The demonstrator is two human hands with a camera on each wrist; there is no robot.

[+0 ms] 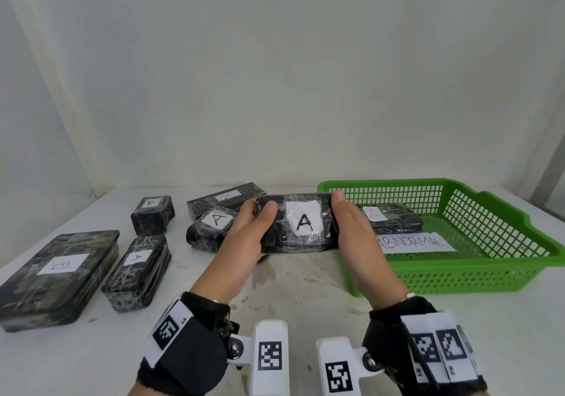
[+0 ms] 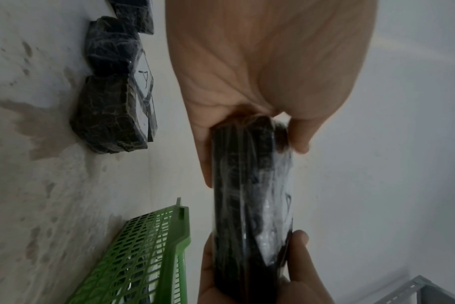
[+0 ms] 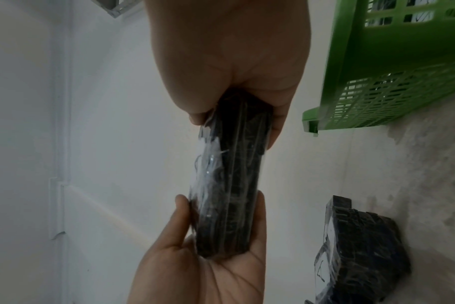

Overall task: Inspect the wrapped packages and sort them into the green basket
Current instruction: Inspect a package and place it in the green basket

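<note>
Held up off the surface point(image 1: 305, 285) between both hands: a long black package point(image 1: 298, 224) in clear film, white label marked "A" facing the head camera. Left hand point(image 1: 244, 236) clasped round the left end, thumb on the front face, fingers point(image 2: 208, 168) behind. Right hand point(image 1: 354, 233) clasped round the right end the same way, thumb tip over the top edge. Both grips closed on the package, nothing else in either hand.

Just right of it, the green basket point(image 1: 458, 276), with a paper slip reading "ABNORMAL" point(image 1: 412, 242) and one package with a red "A" point(image 1: 391, 216) already inside. Still out on the surface to the left: a big one marked "B" point(image 1: 58, 276), and smaller ones marked "A" point(image 1: 137, 270), point(image 1: 153, 213), point(image 1: 211, 227), point(image 1: 226, 198).

Likely step: inspection, not yet the drop. To do it well:
- Keep thumbs off the label and clear of the film's seams, so nothing to be checked sits hidden.
- Turn slowly end over end, showing back, edges and both ends; wrist views show crumpled film bunched along one long edge, worth a closer look.
- Hold by the ends only, lightly; film looks slippery and easy to tear.
- Only if judged faulty, carry right, over the basket's near wall, and lay flat beside the one inside, not covering the slip.
- Otherwise, set down apart from the unchecked ones.
</note>
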